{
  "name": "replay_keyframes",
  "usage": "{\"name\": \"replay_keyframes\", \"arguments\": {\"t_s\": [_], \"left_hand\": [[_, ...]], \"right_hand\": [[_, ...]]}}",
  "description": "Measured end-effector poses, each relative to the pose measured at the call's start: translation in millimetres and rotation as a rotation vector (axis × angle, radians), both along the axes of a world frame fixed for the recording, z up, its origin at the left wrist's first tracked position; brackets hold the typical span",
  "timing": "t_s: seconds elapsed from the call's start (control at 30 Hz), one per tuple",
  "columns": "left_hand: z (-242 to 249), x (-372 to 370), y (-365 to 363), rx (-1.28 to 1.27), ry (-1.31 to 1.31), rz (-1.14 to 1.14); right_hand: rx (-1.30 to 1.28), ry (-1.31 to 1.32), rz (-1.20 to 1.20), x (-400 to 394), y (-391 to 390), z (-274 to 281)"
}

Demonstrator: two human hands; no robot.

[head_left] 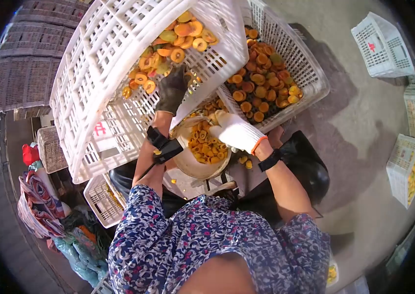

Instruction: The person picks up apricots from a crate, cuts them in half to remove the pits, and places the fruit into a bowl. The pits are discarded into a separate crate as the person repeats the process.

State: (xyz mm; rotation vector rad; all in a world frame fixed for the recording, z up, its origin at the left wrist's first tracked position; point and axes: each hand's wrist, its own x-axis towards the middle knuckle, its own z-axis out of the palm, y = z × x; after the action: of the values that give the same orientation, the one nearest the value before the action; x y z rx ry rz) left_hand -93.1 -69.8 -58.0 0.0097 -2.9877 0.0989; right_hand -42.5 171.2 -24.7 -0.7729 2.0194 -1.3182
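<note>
Over a concrete yard floor: a person in a floral blouse (217,245) works halved fruit between white crates, seen from a head-worn camera
Left hand (172,90): in a dark glove, reaching up into the tilted crate (94,73); fingers curled against the loose halves at its low end, though whether they are closed on any one piece cannot be told
Tilted crate: propped on edge, so the orange apricot halves (168,49) lie toward the reaching glove
Right hand (237,131): in a white glove with an orange cuff, closed on the far rim of a pale basin (195,166), apparently steadying it
Basin: just below the left wrist, partly filled with small fruit pieces (207,147)
Second crate (310,73): beyond the right hand, holding more halves, cut faces mostly up
Farther off: spare crates (381,46) stand well apart to the right; bundled cloth (40,196) at left
</note>
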Motion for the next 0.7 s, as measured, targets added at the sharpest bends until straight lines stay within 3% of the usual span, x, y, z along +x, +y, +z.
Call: {"name": "replay_keyframes", "arguments": {"t_s": [0.07, 0.1, 0.13, 0.2, 0.23, 0.3, 0.43, 0.5, 0.63, 0.7], "left_hand": [[-14.9, 12.1, -14.2, 0.502, 0.148, -0.089], [1.5, 22.1, -7.7, 0.906, -0.091, 0.086], [7.2, 32.0, -2.2, 0.905, -0.089, 0.100], [16.9, 49.2, 18.3, 1.621, -0.067, 0.134], [25.3, 56.3, 32.1, 1.712, -0.028, 0.136], [29.5, 63.8, 50.0, 1.753, 0.025, 0.173], [28.7, 69.8, 62.8, 1.608, 0.037, 0.221], [25.1, 72.3, 65.3, 1.554, 0.067, 0.183], [19.5, 72.6, 71.6, 1.287, 0.169, 0.101], [19.1, 73.3, 75.6, 1.284, 0.168, 0.091]], "right_hand": [[0.128, -0.255, -0.124, -9.5, -3.4, 26.2], [0.159, -0.449, -0.167, -14.7, -2.4, 45.4], [0.146, -0.204, -0.245, -12.2, -9.0, 26.6], [0.041, -0.153, -0.258, -13.1, -14.2, 7.2], [0.045, -0.155, -0.246, -11.3, -17.0, 5.9], [-0.092, -0.080, -0.382, -8.4, -21.1, 4.9], [0.077, -0.121, -0.352, -7.4, -23.8, 13.0], [0.000, 0.168, -0.340, -3.5, -25.7, -2.4], [0.153, -0.014, -0.304, -6.3, -26.1, -9.3], [0.184, 0.410, -0.180, -3.9, -25.2, -16.1]]}}
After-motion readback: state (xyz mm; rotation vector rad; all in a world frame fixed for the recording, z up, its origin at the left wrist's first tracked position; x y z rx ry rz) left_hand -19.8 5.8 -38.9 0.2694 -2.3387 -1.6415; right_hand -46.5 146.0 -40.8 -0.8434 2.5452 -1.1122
